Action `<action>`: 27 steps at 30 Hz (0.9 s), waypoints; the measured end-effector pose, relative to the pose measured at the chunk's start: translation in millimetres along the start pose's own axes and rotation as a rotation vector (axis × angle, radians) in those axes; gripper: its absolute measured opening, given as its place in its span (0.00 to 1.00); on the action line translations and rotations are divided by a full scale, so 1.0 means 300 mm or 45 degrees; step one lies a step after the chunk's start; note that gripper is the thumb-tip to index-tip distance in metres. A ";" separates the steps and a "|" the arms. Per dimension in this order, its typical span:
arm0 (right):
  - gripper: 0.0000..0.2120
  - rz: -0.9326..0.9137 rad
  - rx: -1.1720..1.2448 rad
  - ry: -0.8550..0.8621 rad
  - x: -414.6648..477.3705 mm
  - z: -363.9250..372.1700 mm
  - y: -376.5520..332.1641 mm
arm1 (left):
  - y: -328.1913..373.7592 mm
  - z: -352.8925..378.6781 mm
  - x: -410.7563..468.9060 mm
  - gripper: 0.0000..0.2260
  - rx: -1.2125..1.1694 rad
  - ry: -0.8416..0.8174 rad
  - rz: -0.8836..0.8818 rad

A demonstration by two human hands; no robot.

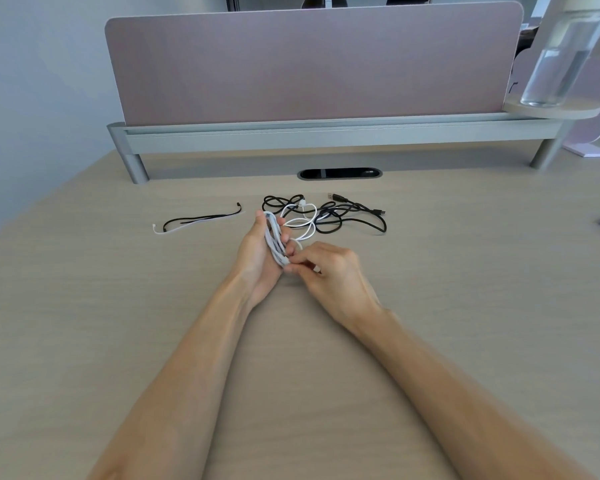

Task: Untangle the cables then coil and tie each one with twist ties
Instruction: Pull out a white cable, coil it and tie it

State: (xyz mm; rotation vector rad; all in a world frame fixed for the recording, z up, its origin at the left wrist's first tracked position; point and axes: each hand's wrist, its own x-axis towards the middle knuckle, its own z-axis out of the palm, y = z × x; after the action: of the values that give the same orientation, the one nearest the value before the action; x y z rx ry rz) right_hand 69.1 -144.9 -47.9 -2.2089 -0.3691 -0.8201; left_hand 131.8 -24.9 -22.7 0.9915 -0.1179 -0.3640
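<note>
The worktop (118,323) is carrying the black cables (354,220) in a loose tangle, with the white cable (274,240) trailing its free tail through them. The left hand (257,258) is gripping the coiled part, fingers curled round it, and the right hand (329,268) is pinching its lower end. A hard pull risks dragging the tangle along or springing the coil open. The twist ties (194,221) are lying well apart, to the left.

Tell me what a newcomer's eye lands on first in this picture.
Mid-desk, the left hand holds a coil of white cable while the right hand pinches its lower end. Just beyond lie tangled black cables, with loose twist ties to their left.
</note>
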 end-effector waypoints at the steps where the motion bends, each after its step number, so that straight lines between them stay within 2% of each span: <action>1: 0.02 0.062 0.014 -0.003 0.004 -0.003 0.000 | -0.004 0.002 0.001 0.20 -0.014 -0.004 -0.004; 6: 0.04 0.381 0.195 -0.030 0.021 -0.021 -0.012 | -0.025 0.014 0.010 0.22 -0.019 0.002 -0.014; 15: 0.10 0.685 0.349 -0.063 0.032 -0.008 -0.025 | -0.029 0.009 0.022 0.19 0.007 0.070 -0.018; 23: 0.16 0.738 0.317 -0.092 0.036 -0.009 -0.011 | -0.022 0.020 0.011 0.18 -0.112 -0.010 0.060; 27: 0.11 0.612 0.152 -0.223 0.036 0.008 -0.022 | -0.029 0.037 0.009 0.19 -0.135 -0.033 0.079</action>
State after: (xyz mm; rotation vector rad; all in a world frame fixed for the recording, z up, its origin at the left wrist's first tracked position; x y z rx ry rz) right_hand 75.0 -138.5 -38.4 -2.1338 0.0359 -0.3377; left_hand 129.3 -39.1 -24.1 0.8765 -0.1507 -0.3229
